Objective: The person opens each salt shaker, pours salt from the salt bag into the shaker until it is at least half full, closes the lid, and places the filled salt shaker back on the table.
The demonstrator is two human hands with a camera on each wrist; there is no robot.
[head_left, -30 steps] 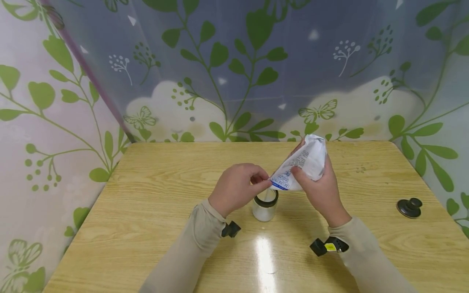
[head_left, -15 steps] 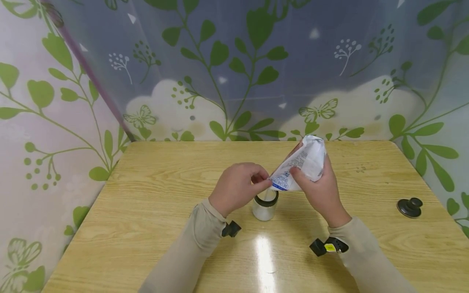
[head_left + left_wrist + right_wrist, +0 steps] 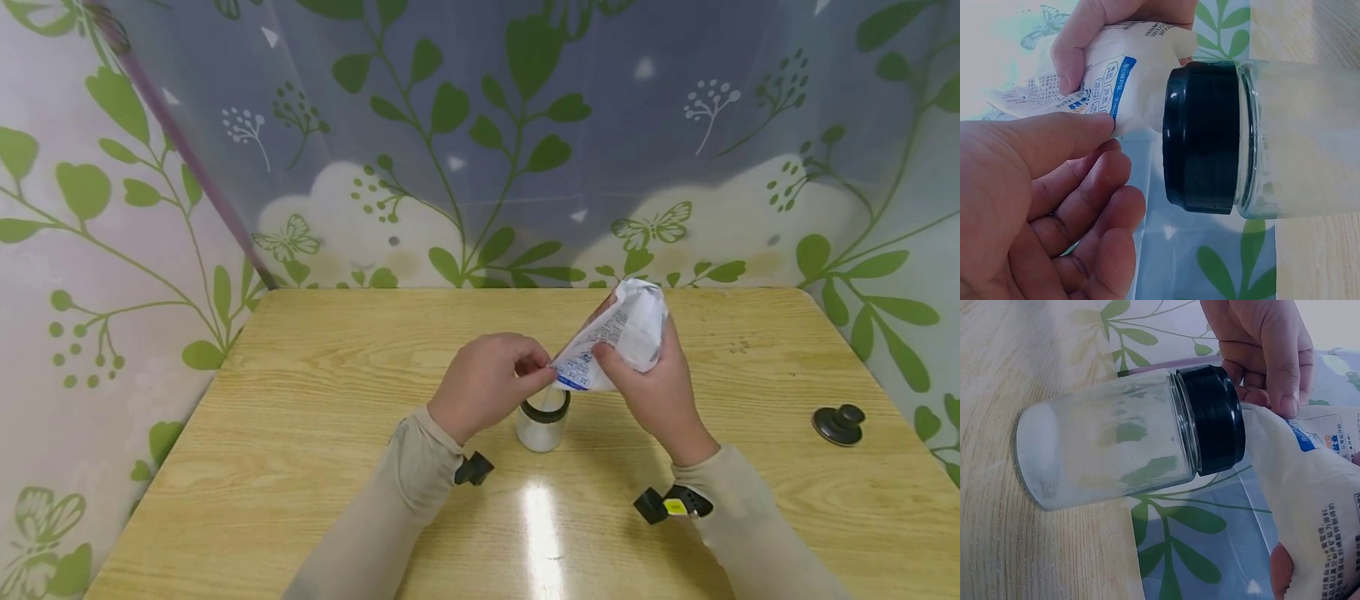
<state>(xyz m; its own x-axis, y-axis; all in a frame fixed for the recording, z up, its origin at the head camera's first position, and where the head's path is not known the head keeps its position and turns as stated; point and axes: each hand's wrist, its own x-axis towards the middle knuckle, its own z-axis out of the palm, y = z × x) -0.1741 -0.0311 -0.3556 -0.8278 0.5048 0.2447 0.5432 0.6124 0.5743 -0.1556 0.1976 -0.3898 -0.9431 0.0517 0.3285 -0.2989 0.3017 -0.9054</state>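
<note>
A white plastic bag [image 3: 639, 321] with blue and dark print is tilted, its lower corner over the mouth of a glass jar [image 3: 540, 436]. The right hand [image 3: 663, 396] grips the bag's body, thumb across the printed side. With thumb and forefinger, the left hand [image 3: 487, 383] pinches the bag's lower corner beside the opening. The jar stands upright on the table under the bag, with a black collar [image 3: 1202, 137] around its neck. In the right wrist view white contents [image 3: 1038, 459] lie at the jar's bottom, and its glass wall looks hazy. The bag's inside is hidden.
A round dark lid [image 3: 838, 425] with a black knob lies on the right side of the wooden table [image 3: 315, 400]. Behind the table's far edge hangs a leaf-patterned cloth [image 3: 480, 167]. Small cameras are strapped to both wrists.
</note>
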